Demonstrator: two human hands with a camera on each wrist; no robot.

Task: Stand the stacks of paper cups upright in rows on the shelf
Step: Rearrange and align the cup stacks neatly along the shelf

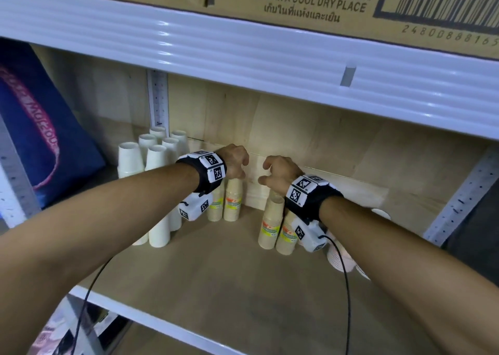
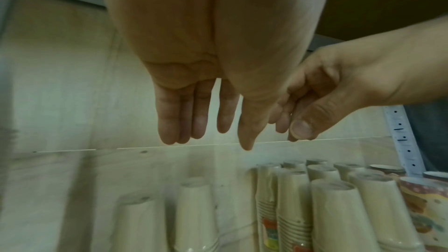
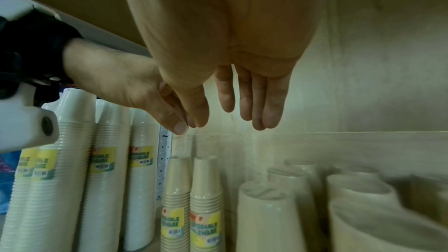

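Both your hands hover empty over the shelf [image 1: 221, 268], close to the back panel. Left hand [image 1: 236, 160]: fingers [image 2: 169, 122] hang loosely, slightly parted, holding nothing. Right hand [image 1: 279, 172]: fingers [image 3: 264, 102] likewise relaxed and apart, nothing pinched.

Cup positions: white stacks [image 1: 158, 192] stand upright in rows at the left end. Two tan labelled stacks [image 1: 232, 200] stand just under your left wrist. Two more tan stacks [image 1: 271, 225] stand under your right wrist, leaning slightly in the head view. At least one stack [image 1: 340, 257] lies on its side near the right arm, partly hidden.

Risks, as judged:
- Wrist-mounted camera housings hang low beside the tan stacks; drawing either arm back could clip a top and topple it into its neighbour.
- The cables trail across the shelf front and could snag a stack.
- Tall narrow stacks tip easily; the leaning pair looks least stable.
- Lifting the lying stack by one end may let the cups slide apart.
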